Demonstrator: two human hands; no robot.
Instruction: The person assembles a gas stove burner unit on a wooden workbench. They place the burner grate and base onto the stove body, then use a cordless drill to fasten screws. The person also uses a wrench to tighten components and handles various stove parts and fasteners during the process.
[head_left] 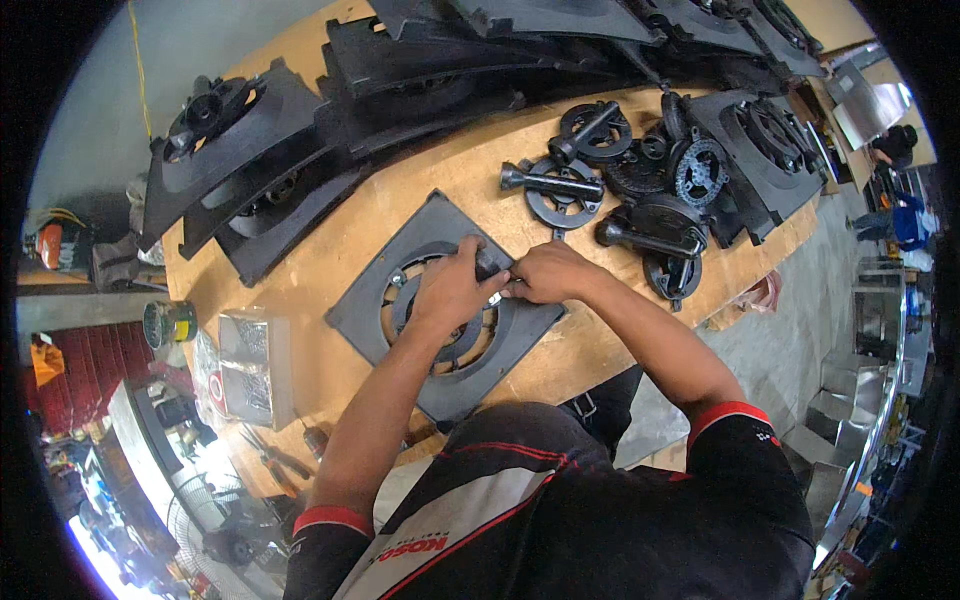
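A black square stove plate (440,215) lies cornerwise on the wooden table in front of me. In its round opening sits a dark burner ring (402,305), partly covered by my left arm. My left hand (452,292) is closed around the dark end of a burner tube (488,263) at the plate's right side. Just beside it, my right hand (548,273) has its fingers pinched together at the tube's end; what they hold is too small to tell. A shiny bolt (398,278) shows at the ring's upper left.
Several loose cast burners with tubes (565,187) lie right of the plate. More black plates (270,215) are stacked along the table's far side. A clear plastic box (245,368), a tin can (170,324) and orange-handled pliers (272,462) are at left. Another person (900,222) is far right.
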